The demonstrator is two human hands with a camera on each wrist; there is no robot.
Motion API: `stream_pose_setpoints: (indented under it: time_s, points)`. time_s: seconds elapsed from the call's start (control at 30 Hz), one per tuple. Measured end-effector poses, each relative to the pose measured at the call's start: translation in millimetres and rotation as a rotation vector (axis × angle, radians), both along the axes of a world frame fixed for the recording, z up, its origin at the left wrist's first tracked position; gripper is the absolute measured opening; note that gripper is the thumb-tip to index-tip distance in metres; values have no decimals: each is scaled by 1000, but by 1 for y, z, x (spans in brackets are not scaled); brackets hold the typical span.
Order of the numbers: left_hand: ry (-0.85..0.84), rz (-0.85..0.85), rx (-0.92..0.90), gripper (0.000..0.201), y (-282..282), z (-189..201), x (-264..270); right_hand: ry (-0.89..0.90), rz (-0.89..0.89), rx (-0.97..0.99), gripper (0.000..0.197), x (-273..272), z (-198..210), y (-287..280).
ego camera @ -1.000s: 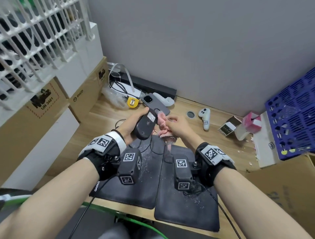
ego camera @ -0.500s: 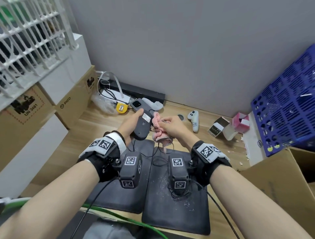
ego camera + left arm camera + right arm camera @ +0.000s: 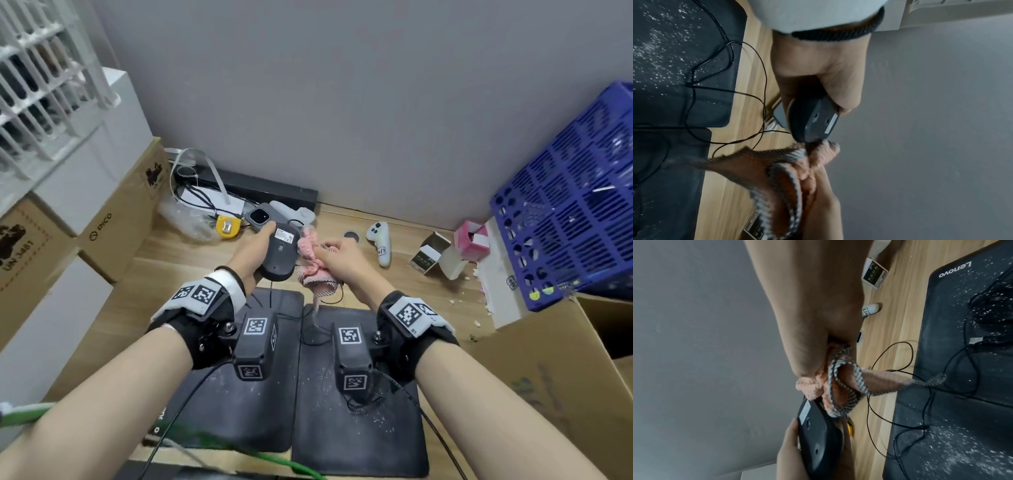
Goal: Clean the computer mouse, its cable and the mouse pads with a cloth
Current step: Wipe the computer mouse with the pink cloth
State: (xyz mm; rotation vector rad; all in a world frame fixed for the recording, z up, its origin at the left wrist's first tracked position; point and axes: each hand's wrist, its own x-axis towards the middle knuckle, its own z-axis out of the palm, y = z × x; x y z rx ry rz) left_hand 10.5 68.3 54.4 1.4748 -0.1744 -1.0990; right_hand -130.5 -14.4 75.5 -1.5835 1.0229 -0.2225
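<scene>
A: Where is the mouse?

B: Lifted off the desk, underside up, above the far edge of the left pad. The left hand has its fingers and thumb wrapped round the body, and its label faces the head camera.

A: And the cloth?

B: Bunched in the right hand, fingers closed tight round it. It is pink with a checked border. Its upper part touches the right side of the mouse near the far end, and a corner hangs down toward the pads.

A: The left wrist view agrees?

B: Yes. There the mouse sits in the palm, and the cloth meets its end. From the right wrist, the cloth presses against the edge of the mouse.

A: The cable?

B: It drops from the near end of the mouse and loops over the desk and both pads. The right pad lies just beside the left one, both dusted with white specks.

A: Anything else nearby?

B: A phone just beyond the left hand, a white controller to the right of the hands, a small box farther right, and a blue crate at the far right.
</scene>
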Motion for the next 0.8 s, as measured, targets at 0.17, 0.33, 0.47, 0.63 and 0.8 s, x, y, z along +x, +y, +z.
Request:
stream_pose_setpoints:
  time_s: [0.17,0.33,0.47,0.63,0.8]
  points:
    - [41,-103,6,29,-2,-7,5,-92,-143,21,7,31,-3,-9]
    - [172,44,-45,52,-7,-15,29,-105,-33,68,3,56,-19,12]
    - [285,151,-60,46,-5,-20,47,-28,306,18,14,48,-16,18]
    - [394,125,-143,43,-2,-17,44,149,507,-100,12,31,-21,6]
    - [433,126,-244,48,8,-9,33,-34,156,-97,21,29,2,-15]
